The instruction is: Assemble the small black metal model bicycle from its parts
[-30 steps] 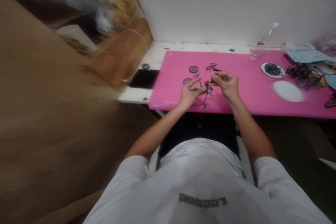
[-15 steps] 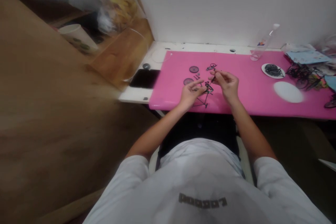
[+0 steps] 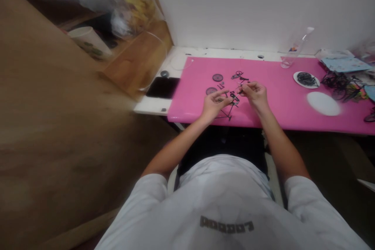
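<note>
Over the pink mat (image 3: pixel 272 105), my left hand (image 3: pixel 215 105) is closed, its thumb and index fingertips pinching a small black bicycle part (image 3: pixel 234 99) whose exact kind is unclear. My right hand (image 3: pixel 254 93) pinches a thin, shiny-shafted tool (image 3: pixel 238 94), like a small screwdriver. Its shaft slants down towards the left fingertips; whether its tip touches the part is too small to tell. A dark miniature bicycle frame (image 3: pixel 225 116) lies under and just below my left hand. Two toy wheels, an upper wheel (image 3: pixel 217 77) and a lower wheel (image 3: pixel 211 91), rest nearby.
Small black parts (image 3: pixel 237 74) lie beyond my hands. To the right are a white plate (image 3: pixel 296 82) of black pieces, a white disc (image 3: pixel 324 103), a clear bottle (image 3: pixel 291 52) and a heap of miniature bicycles (image 3: pixel 336 82). A black phone-like slab (image 3: pixel 163 87) lies left of the mat.
My right hand has tilted and shifted slightly, so the tool's shiny shaft now shows between the hands. My left hand keeps its pinch in nearly the same place.
</note>
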`<action>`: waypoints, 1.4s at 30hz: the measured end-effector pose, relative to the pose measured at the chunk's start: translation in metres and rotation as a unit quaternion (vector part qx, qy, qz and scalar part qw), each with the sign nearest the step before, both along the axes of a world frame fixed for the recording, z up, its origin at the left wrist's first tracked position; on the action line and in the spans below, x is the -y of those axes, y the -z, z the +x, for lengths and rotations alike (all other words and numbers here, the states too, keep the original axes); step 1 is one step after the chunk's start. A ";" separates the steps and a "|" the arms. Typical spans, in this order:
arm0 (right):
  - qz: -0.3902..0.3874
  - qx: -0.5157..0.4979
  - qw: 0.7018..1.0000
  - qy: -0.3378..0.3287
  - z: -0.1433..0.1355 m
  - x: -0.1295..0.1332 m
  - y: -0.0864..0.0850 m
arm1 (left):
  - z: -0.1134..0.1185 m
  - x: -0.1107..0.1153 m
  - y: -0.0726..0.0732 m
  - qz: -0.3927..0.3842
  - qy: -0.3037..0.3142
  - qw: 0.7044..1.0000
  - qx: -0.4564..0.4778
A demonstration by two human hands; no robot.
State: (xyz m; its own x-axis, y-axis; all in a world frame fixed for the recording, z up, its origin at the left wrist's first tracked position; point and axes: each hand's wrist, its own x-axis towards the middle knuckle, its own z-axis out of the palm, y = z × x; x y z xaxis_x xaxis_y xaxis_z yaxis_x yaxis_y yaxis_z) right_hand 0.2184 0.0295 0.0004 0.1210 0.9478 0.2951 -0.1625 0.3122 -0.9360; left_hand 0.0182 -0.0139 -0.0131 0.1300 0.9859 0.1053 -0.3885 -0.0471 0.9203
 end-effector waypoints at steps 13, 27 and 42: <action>0.009 0.010 1.000 -0.010 -0.012 0.014 -0.011 | 0.000 -0.006 0.001 -0.060 0.039 0.996 0.046; 0.026 0.015 0.999 -0.024 -0.010 0.029 -0.032 | -0.005 -0.002 -0.009 -0.002 0.044 0.999 0.020; 0.050 0.033 0.997 0.056 -0.015 0.032 -0.030 | 0.003 0.010 -0.018 0.022 -0.008 1.000 0.003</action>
